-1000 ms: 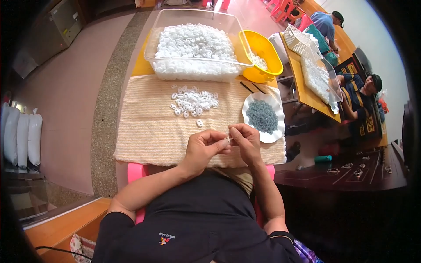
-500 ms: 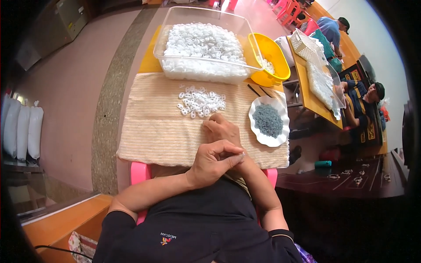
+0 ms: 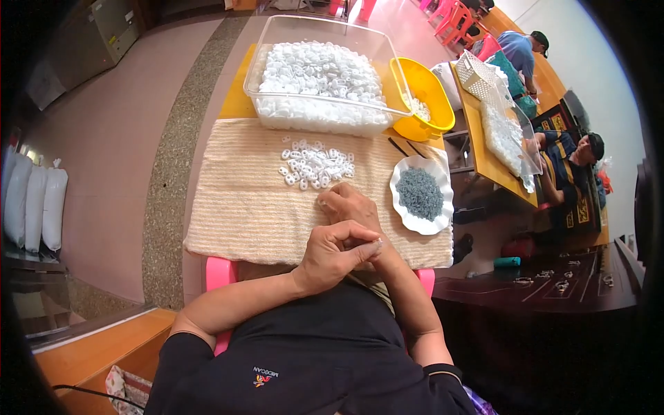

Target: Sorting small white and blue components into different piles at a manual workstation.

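By the bench's (image 3: 235, 105) near edge, the left hand (image 3: 335, 254) pinches a tiny pale bit (image 3: 379, 241), while the right hand (image 3: 353, 209), hold unclear, seemingly picks among white pieces (image 3: 315, 164), calling for fine pinching.

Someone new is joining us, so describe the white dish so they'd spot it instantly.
Find the cream striped cloth. On its right side, nearer than the yellow tub, sits the white dish. Its wavy rim and heap of grey-blue bits set it apart.
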`<state>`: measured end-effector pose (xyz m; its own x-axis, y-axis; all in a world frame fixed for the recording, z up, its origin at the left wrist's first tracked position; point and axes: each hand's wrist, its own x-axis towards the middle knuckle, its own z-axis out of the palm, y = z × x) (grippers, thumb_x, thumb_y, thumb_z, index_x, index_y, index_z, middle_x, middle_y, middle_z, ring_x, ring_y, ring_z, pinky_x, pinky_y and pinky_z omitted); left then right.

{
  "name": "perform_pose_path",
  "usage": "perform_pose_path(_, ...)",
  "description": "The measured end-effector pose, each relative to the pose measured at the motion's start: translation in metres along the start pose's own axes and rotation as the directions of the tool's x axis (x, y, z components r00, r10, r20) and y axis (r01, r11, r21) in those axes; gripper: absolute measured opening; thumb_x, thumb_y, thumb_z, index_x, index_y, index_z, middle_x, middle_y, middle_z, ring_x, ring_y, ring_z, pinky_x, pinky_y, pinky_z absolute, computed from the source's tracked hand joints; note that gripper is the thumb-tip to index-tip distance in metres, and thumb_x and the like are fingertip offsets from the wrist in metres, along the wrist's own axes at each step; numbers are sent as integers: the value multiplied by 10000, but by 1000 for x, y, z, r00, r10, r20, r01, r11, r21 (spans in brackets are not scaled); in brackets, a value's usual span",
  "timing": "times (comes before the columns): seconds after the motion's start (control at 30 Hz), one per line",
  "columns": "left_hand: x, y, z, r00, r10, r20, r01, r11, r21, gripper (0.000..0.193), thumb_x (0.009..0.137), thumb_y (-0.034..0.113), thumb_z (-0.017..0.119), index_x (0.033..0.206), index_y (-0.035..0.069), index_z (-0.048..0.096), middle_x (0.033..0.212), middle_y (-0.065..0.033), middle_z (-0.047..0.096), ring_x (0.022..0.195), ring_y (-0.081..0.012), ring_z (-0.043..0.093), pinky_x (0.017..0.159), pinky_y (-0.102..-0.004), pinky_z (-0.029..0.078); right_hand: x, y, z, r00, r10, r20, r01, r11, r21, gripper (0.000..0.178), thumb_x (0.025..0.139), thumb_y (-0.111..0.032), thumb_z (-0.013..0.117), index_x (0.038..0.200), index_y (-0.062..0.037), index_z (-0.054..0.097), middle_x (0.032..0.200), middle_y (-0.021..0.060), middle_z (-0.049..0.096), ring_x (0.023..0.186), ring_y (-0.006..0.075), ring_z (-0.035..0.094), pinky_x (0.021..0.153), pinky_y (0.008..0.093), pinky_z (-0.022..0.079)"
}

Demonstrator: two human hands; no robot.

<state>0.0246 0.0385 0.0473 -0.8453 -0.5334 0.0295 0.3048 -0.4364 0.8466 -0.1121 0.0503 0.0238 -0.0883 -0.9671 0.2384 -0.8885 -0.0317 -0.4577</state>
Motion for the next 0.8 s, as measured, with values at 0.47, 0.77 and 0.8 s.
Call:
perform_pose_path(0.47, 1, 6, -1, 1000, -10, -25, 10, 1000, -23, 89, 882, -8, 623, 967, -31, 633, 876, -76, 670, 788, -125, 660, 722, -250, 564, -3, 18, -42, 990, -47, 135, 28, 990, 139, 157, 761, -55, 607, 909, -7, 632, 875, 148, 585, 780, 334, 613, 692, 395, 487)
perform_pose_path(0.77, 12, -6, -9, 988, 23, -154, -23, 1000, 0, 137, 884, 3, 623, 1015, -34, 632, 890, -100, 673, 787, -142, 667, 738, -272, 571, 0, 23, -49, 971, -63, 230, 78, 995, -56, 197, 683, -87, 635, 871, -28, 639, 838, 155, 595, 804, 358, 601, 705, 419, 478)
perform_pose_path(0.8, 13, -8, -11, 984, 17, -179, -25, 999, -42, 140, 886, 8, 622, 1019, -35, 630, 888, -102, 672, 784, -145, 666, 739, -277, 574, -1, 23, -46, 980, -41, 197, 50, 998, -44, 211, 668, -77, 640, 874, -31, 640, 829, 151, 595, 809, 358, 599, 703, 416, 478)
